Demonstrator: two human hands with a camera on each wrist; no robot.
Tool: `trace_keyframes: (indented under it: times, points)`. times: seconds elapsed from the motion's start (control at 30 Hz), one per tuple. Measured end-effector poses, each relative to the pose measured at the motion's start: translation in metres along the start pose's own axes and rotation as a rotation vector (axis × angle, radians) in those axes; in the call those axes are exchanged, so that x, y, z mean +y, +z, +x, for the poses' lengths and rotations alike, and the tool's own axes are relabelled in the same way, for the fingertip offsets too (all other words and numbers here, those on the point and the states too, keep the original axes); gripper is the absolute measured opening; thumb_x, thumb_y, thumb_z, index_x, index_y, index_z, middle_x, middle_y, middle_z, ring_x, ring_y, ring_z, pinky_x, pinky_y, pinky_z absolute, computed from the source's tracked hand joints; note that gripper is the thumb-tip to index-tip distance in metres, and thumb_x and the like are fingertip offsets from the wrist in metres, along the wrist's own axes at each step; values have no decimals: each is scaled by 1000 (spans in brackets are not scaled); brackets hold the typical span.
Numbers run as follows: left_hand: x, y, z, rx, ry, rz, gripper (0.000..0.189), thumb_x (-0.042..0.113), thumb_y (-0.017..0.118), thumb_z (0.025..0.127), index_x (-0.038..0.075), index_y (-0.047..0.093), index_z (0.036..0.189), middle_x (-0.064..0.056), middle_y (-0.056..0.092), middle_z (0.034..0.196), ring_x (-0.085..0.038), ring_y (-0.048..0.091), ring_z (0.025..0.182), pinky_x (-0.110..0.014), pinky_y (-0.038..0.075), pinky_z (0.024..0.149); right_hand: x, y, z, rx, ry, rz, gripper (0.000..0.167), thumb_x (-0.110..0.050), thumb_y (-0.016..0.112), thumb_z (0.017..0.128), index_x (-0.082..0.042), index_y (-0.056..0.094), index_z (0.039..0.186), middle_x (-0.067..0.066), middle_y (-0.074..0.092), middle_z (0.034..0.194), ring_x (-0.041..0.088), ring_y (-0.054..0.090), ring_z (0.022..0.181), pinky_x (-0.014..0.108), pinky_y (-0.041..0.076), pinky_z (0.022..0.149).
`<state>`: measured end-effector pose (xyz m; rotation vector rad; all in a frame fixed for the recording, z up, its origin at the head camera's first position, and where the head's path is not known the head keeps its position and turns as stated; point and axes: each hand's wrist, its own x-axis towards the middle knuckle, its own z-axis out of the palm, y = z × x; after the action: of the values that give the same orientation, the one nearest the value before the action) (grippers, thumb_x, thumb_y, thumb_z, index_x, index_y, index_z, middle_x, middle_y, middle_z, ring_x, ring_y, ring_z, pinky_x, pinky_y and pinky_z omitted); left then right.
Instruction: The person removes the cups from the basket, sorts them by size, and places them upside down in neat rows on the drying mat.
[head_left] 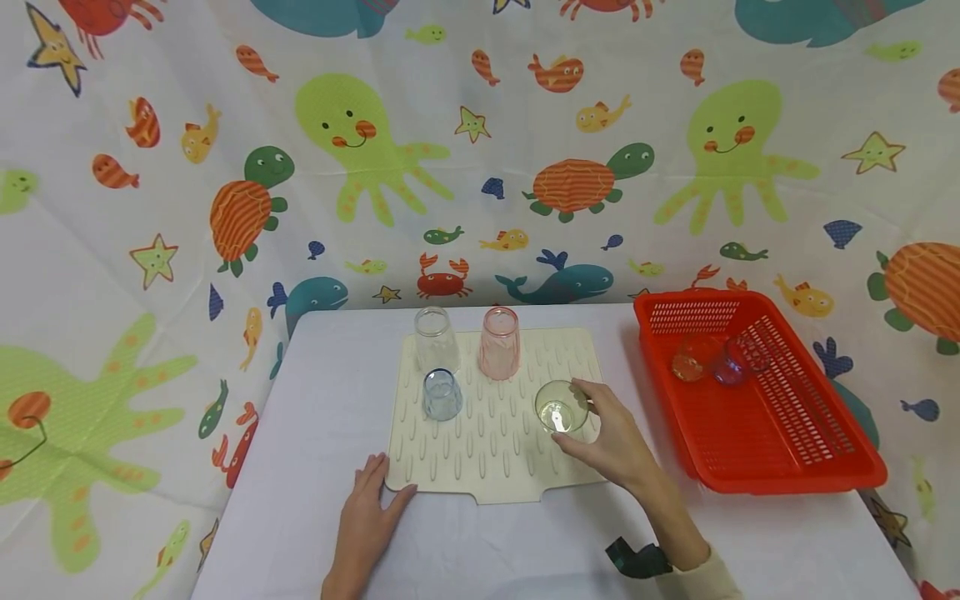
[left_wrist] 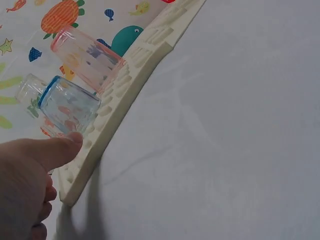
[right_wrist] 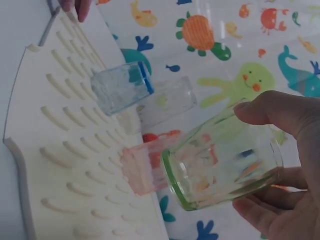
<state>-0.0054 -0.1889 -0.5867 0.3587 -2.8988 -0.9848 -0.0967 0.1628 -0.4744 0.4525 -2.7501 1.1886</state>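
Note:
My right hand grips a green-tinted glass between thumb and fingers, over the right part of a cream drying mat. In the right wrist view the glass is tilted and has a thick green ring at the end toward the mat. My left hand rests at the mat's front left corner, fingers extended along the side and thumb at the front edge. On the mat stand a small blue glass, a tall clear glass and a tall pink glass.
A red plastic basket stands right of the mat, with an orange-tinted glass and a purple-tinted glass lying in it. A white cloth covers the table. Behind hangs a curtain printed with sea animals.

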Motion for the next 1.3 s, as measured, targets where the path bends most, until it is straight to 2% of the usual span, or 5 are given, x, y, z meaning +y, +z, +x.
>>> trace_keyframes:
  times: [0.23,0.37,0.57,0.83,1.3]
  points:
    - [17,0,0,136,103,-26,76,36,82,83,-1,52,142,-20,57,143,-39,52,136,-50,44,117,-4,10,-2,-12,-63,26,83,-19,91,70,0,50,139,13,62,132,28,64,117,50,60,98]
    - [28,-3,0,148,145,-63,78,37,84,81,1,52,142,-17,60,139,-36,57,131,-48,50,110,-7,14,-3,-29,-73,60,81,-18,92,69,-3,51,138,10,62,132,25,63,117,49,60,99]
    - [48,-5,0,102,222,-156,81,36,88,76,5,53,142,-9,62,139,-30,61,128,-45,55,106,-11,20,-4,-61,-102,87,81,-18,91,70,-2,51,139,7,62,133,22,63,117,49,60,99]
    - [77,-10,3,13,315,-361,84,37,90,73,10,53,144,-1,64,138,-21,61,128,-34,54,108,-18,27,-6,-100,-164,93,80,-18,91,70,-5,52,138,4,62,133,19,63,116,44,61,98]
    - [104,-10,5,-107,529,-408,83,43,89,72,20,53,143,1,62,139,-19,62,127,-37,58,104,-29,36,-11,-197,-246,121,77,-19,91,70,-8,53,136,7,64,128,20,64,113,37,62,96]
